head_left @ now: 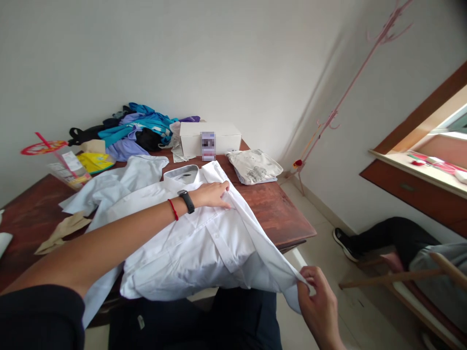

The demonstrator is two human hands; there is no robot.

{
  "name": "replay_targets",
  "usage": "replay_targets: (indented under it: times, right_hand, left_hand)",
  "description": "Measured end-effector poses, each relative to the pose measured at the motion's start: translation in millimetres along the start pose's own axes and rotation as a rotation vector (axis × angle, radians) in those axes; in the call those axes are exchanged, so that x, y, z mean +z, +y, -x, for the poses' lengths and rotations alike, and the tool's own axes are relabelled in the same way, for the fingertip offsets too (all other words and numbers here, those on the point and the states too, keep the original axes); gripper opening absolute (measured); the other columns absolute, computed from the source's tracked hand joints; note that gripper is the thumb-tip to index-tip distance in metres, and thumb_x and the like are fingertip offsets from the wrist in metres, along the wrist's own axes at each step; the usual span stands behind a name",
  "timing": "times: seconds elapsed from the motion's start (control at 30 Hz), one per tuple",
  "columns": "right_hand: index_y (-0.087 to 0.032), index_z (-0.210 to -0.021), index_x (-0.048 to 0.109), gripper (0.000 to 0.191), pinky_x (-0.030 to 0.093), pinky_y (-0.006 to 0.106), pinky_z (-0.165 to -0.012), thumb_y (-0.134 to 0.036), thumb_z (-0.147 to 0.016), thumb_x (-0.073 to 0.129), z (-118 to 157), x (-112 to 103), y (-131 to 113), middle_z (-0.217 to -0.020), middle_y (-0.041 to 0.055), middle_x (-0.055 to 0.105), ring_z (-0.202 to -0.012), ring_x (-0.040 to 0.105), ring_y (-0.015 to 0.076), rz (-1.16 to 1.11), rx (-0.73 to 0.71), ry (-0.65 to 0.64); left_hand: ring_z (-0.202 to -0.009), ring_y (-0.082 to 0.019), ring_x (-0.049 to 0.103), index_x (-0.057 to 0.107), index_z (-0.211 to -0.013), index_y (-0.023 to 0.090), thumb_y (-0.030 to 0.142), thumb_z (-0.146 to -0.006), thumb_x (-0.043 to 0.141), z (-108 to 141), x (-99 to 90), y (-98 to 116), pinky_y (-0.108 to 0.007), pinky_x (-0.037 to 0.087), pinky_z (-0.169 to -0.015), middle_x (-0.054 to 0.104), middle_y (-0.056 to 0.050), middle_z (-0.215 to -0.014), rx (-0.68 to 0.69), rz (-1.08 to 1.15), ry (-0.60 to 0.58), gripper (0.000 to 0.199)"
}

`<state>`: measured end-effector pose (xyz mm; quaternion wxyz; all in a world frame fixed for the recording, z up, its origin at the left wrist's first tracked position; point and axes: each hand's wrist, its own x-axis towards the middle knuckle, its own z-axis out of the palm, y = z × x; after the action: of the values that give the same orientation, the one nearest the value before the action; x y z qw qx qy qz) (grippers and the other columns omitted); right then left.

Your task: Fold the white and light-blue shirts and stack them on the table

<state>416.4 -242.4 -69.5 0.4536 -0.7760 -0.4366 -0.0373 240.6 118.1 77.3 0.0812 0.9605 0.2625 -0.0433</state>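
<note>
Desk: Where is the item?

Operator: I find the shirt [199,257] front up on the tabletop [286,221], mid-view, its collar [182,177] toward 12 o'clock. The lower part passes over the near edge, toward 6.

Desk: State of each grip?

Operator: My left grip [211,195], at 1 o'clock from the shirt's middle, has its fingers curled on the cloth near the top of the sleeve [268,253]; I read that as a grasp, the contact being partly hidden. My right grip [318,299], at 4, is off the tabletop and pinches the sleeve's far end. The sleeve runs nearly straight between them.

Desk: Step in hand?

Operator: In my judgement, drawing that sleeve out and straightening it. A pale cloth [122,180] lies creased at 10; I cannot tell whether it belongs to the shirt.

Desk: What does the next move call for?

Operator: Even tension, I judge: the left grip steadying the upper end, the right keeping the lower end in line, untwisted. A hard pull could drag the shirt further over the edge.

Desk: Surroundings?

Operator: Folded garment [255,166] between 1 and 2, box [191,138] at 12, clothes pile [133,129] at 11, cup [67,167] at 10. A seated person [397,238] is at 3, well apart.
</note>
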Motion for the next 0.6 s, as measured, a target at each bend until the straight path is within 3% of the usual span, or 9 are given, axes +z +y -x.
replay_targets:
  times: [0.1,0.23,0.4,0.5,0.6]
  right_hand:
    - [-0.021,-0.090,0.063,0.012,0.054,0.025,-0.062,-0.031,-0.089,0.056,-5,-1,6,-0.091,0.0053,0.067,-0.076,0.064,0.0185,-0.034,0.109,0.030]
    - [-0.019,-0.095,0.065,0.028,0.056,0.025,-0.058,-0.046,-0.092,0.060,-7,-3,13,-0.087,0.0061,0.068,-0.071,0.065,0.0185,-0.064,0.153,-0.014]
    - [-0.020,-0.103,0.068,0.036,0.056,0.027,-0.063,-0.054,-0.090,0.065,6,9,20,-0.084,0.0040,0.067,-0.071,0.064,0.0185,-0.062,0.018,-0.184]
    - [-0.021,-0.096,0.069,0.040,0.053,0.026,-0.058,-0.059,-0.094,0.058,17,18,29,-0.082,0.0044,0.065,-0.070,0.063,0.0186,-0.091,0.030,-0.248]
    - [-0.020,-0.086,0.068,0.047,0.053,0.025,-0.054,-0.061,-0.097,0.049,20,19,37,-0.081,0.0058,0.065,-0.068,0.064,0.0192,-0.074,0.078,-0.229]
  left_hand:
    - [-0.105,-0.027,0.068,0.048,-0.134,0.024,0.040,-0.096,0.057,-6,0.9,-4,-0.033,0.051,-0.076,0.067,-0.010,-0.121,0.014,-0.055,0.070,0.042]
    - [-0.120,-0.034,0.060,0.051,-0.140,0.023,0.007,-0.086,0.057,-17,-0.8,-16,-0.044,0.049,-0.091,0.057,-0.016,-0.137,0.030,-0.172,0.128,0.057]
    - [-0.124,-0.040,0.057,0.056,-0.141,0.022,0.005,-0.080,0.062,-31,8.0,-48,-0.056,0.043,-0.102,0.057,-0.020,-0.140,0.020,-0.208,0.154,0.063]
    - [-0.133,-0.038,0.053,0.055,-0.143,0.026,0.007,-0.086,0.056,-33,17.3,-66,-0.054,0.041,-0.106,0.056,-0.018,-0.145,0.003,-0.159,0.199,0.061]
    - [-0.131,-0.036,0.055,0.055,-0.142,0.024,0.010,-0.086,0.057,-33,19.5,-78,-0.049,0.043,-0.105,0.056,-0.018,-0.145,-0.047,-0.070,0.213,0.059]
